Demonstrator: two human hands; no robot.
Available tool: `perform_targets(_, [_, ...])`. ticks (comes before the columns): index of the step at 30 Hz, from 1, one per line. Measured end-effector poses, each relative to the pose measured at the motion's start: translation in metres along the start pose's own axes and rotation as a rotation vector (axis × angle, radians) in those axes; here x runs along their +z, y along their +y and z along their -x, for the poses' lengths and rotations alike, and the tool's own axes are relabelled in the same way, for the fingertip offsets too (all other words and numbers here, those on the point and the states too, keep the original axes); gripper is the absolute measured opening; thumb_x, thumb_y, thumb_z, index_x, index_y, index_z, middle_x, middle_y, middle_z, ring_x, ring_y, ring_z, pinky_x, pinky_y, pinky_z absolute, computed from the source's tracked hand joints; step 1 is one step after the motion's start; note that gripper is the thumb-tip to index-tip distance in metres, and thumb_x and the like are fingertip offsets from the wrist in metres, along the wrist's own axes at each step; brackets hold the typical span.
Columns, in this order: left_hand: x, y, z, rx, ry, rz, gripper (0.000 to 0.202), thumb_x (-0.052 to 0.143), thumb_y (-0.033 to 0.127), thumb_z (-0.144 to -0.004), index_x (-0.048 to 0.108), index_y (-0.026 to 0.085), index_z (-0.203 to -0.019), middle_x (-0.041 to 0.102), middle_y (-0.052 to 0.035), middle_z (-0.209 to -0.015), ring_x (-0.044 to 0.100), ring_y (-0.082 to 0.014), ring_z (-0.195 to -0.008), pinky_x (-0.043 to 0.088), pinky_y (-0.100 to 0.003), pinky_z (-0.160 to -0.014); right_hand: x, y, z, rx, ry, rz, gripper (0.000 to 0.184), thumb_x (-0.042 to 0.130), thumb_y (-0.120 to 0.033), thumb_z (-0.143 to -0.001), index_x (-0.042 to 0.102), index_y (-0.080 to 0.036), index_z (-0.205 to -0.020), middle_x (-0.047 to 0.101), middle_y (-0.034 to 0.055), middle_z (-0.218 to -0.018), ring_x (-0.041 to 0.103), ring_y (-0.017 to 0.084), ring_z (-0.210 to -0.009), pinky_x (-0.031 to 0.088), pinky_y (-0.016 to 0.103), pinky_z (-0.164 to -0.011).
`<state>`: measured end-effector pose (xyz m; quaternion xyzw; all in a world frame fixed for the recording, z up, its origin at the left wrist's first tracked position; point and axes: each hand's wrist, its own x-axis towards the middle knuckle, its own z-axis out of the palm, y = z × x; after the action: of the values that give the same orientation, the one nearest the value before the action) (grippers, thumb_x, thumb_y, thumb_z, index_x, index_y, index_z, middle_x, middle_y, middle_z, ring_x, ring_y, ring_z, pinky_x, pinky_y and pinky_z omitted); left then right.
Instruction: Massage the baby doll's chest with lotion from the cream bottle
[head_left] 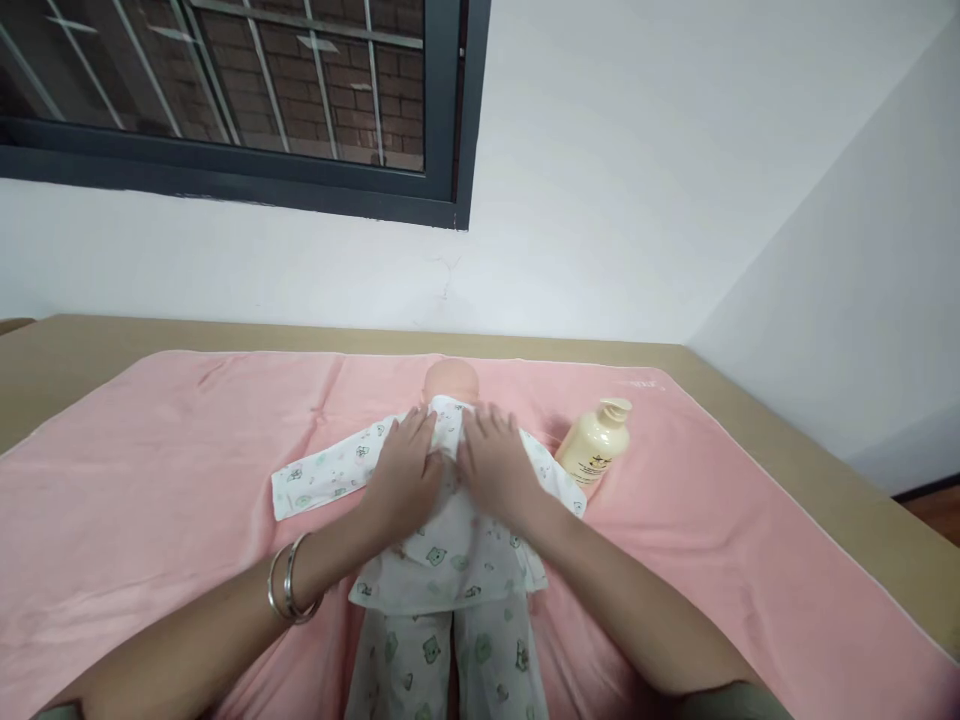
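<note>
A baby doll (pixel 452 381) lies on its back on a pink towel (pixel 150 480), dressed in a white printed top (pixel 315 475) and matching trousers (pixel 450 655). My left hand (pixel 405 470) rests on the doll's chest near the collar, fingers together and pressed on the cloth. My right hand (pixel 495 465) lies beside it on the other side of the chest, fingers slightly apart and flat on the top. Silver bangles (pixel 289 580) ring my left wrist. The doll's arms are hidden in the sleeves.
A cream pump bottle (pixel 596 442) lies on the towel just right of the doll's shoulder. The towel covers a tan surface (pixel 825 480) that ends at white walls. A dark-framed window (pixel 300 110) sits above at the back left.
</note>
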<state>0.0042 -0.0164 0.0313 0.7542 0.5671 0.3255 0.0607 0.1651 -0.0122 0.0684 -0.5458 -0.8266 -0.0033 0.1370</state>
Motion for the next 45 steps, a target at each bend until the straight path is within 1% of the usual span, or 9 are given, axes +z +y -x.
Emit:
perform_targets(5, [0.001,-0.023,-0.025,-0.153,0.031,0.019,0.052,0.032,0.031,-0.095,0.043,0.009,-0.140,0.046,-0.0196,-0.147,0.036,-0.0311,-0.142,0.027,-0.055,-0.117,0.001,-0.029,0.035,-0.218,0.048,-0.062,0.059,0.044,-0.032,-0.095,0.035,-0.014,-0.150,0.026,0.0165,-0.159,0.015,0.035,-0.148,0.020,0.054,-0.117])
perform_targets(8, [0.007,-0.019,-0.015,-0.087,0.032,0.013,0.051,0.031,0.031,-0.095,0.043,0.008,-0.140,0.046,-0.0203,-0.147,0.035,-0.0315,-0.143,0.027,-0.055,-0.117,-0.001,-0.008,0.010,-0.104,0.003,-0.086,0.052,0.037,-0.030,-0.098,0.038,-0.013,-0.148,0.033,0.0156,-0.156,0.024,0.031,-0.146,0.021,0.052,-0.117])
perform_targets(12, [0.009,-0.004,0.001,0.002,0.047,0.025,0.050,0.034,0.030,-0.094,0.042,0.014,-0.141,0.043,-0.0158,-0.151,0.031,-0.0292,-0.145,0.023,-0.055,-0.119,0.001,0.017,-0.021,0.132,-0.052,-0.058,0.056,0.033,-0.039,-0.101,0.039,-0.006,-0.146,0.036,0.0235,-0.152,0.028,0.035,-0.144,0.022,0.054,-0.115])
perform_targets(24, [0.012,-0.010,-0.008,-0.082,0.041,0.114,0.052,0.035,0.036,-0.095,0.043,0.013,-0.141,0.044,-0.0156,-0.150,0.032,-0.0291,-0.144,0.025,-0.055,-0.118,0.018,-0.007,0.006,0.009,0.052,-0.148,0.056,0.032,-0.034,-0.099,0.032,-0.010,-0.150,0.029,0.0187,-0.157,0.020,0.031,-0.147,0.021,0.053,-0.117])
perform_targets(31, [0.011,-0.007,-0.003,-0.067,0.068,0.083,0.050,0.035,0.035,-0.095,0.045,0.014,-0.139,0.045,-0.0151,-0.150,0.034,-0.0289,-0.143,0.026,-0.053,-0.118,0.016,0.017,-0.013,-0.003,0.016,-0.163,0.061,0.034,-0.043,-0.100,0.032,-0.009,-0.150,0.033,0.0166,-0.156,0.021,0.028,-0.147,0.014,0.049,-0.119])
perform_targets(35, [0.008,-0.010,-0.007,0.027,0.074,0.027,0.048,0.037,0.034,-0.094,0.049,0.014,-0.136,0.047,-0.0138,-0.148,0.031,-0.0302,-0.145,0.022,-0.054,-0.119,0.012,0.035,-0.030,0.145,-0.020,-0.115,0.061,0.030,-0.045,-0.101,0.033,-0.006,-0.149,0.031,0.0214,-0.156,0.023,0.031,-0.147,0.015,0.052,-0.117])
perform_targets(37, [0.006,-0.016,-0.016,0.023,0.045,0.015,0.050,0.037,0.036,-0.094,0.048,0.014,-0.137,0.048,-0.0146,-0.147,0.032,-0.0307,-0.144,0.022,-0.054,-0.119,0.010,0.026,-0.023,0.161,-0.026,-0.071,0.059,0.028,-0.040,-0.102,0.034,-0.003,-0.148,0.031,0.0242,-0.155,0.023,0.034,-0.146,0.017,0.054,-0.116])
perform_targets(42, [0.005,-0.021,-0.024,-0.050,-0.011,-0.016,0.055,0.027,0.035,-0.097,0.042,0.004,-0.140,0.047,-0.0218,-0.146,0.037,-0.0312,-0.141,0.027,-0.052,-0.118,0.010,-0.018,0.015,-0.055,0.038,-0.070,0.060,0.033,-0.034,-0.100,0.029,-0.003,-0.150,0.024,0.0205,-0.159,0.013,0.032,-0.149,0.015,0.051,-0.119])
perform_targets(45, [0.006,-0.005,-0.005,0.020,0.035,-0.066,0.053,0.024,0.028,-0.097,0.042,0.002,-0.140,0.044,-0.0231,-0.147,0.035,-0.0316,-0.142,0.028,-0.052,-0.117,0.009,-0.011,0.005,-0.033,-0.012,-0.124,0.052,0.026,-0.030,-0.102,0.037,-0.009,-0.148,0.031,0.0160,-0.157,0.018,0.029,-0.148,0.016,0.051,-0.118])
